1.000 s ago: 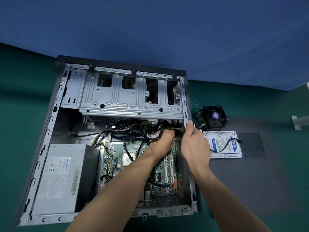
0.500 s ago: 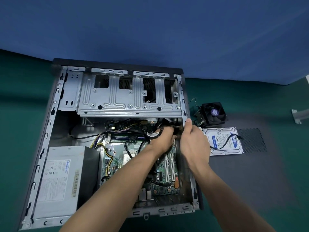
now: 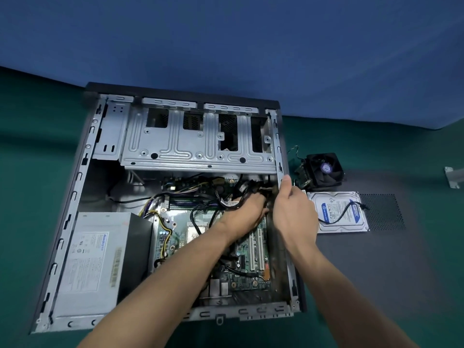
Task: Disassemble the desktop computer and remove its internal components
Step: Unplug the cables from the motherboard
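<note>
The open computer case (image 3: pixel 82 187) lies flat on the green mat. Inside are a grey power supply (image 3: pixel 93 262) at the lower left, a green motherboard (image 3: pixel 173 237) in the middle and a metal drive cage (image 3: pixel 190 146) at the top. My left hand (image 3: pixel 244 213) reaches into the case and grips a bundle of black cables (image 3: pixel 247 190) near the upper right corner. My right hand (image 3: pixel 293 209) is at the case's right wall (image 3: pixel 278 146), fingers curled at the same cables. Its fingertips are hidden behind the hand.
A black CPU cooler fan (image 3: pixel 322 170) and a hard drive (image 3: pixel 339 212) with a black cable lie on a dark panel (image 3: pixel 381 247) to the right of the case. A blue backdrop (image 3: pixel 226 46) rises behind. A grey bracket (image 3: pixel 454 177) sits at the far right edge.
The view has shifted slightly. Both hands stay at the cable bundle by the right wall; the right hand has slid a little lower along the wall.
</note>
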`<state>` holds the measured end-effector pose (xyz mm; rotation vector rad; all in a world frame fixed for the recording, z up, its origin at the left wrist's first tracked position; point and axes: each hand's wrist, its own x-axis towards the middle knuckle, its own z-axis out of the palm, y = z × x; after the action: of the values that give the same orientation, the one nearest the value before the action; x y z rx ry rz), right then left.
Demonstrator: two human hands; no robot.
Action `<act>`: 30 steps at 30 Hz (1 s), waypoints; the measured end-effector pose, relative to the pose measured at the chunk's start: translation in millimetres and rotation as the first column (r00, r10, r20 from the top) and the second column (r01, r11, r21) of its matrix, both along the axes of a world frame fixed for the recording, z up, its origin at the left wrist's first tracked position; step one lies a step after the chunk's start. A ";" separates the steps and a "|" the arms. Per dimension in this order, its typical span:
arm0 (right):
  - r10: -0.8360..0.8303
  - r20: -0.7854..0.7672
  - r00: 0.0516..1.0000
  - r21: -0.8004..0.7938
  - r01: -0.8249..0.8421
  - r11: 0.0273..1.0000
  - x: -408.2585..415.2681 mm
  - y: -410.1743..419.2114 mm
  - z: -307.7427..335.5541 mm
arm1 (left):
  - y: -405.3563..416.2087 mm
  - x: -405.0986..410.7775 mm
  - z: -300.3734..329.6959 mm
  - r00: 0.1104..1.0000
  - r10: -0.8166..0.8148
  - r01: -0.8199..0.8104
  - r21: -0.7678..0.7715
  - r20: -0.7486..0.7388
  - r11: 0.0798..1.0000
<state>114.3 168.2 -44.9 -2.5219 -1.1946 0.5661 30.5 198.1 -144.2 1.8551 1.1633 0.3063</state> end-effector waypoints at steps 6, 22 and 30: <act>0.011 -0.011 1.000 -0.027 -0.012 1.000 -1.1 1.2 3.0 | -15.0 -15.0 42.8 0.951 -0.064 0.076 0.025 -0.302 0.997; 0.212 0.240 0.947 0.266 -0.275 0.924 -17.7 -24.1 26.7 | -12.5 -51.7 113.9 0.969 -0.016 0.100 0.332 -0.248 0.938; 0.486 0.478 0.732 0.065 -0.581 0.811 -20.4 -29.5 28.6 | -18.1 -65.2 70.2 0.884 0.009 0.057 0.127 -0.468 0.990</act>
<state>93.9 138.7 -16.3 -2.1538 -2.0671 -0.0513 -34.7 180.0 -74.0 2.1336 1.4688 -0.0918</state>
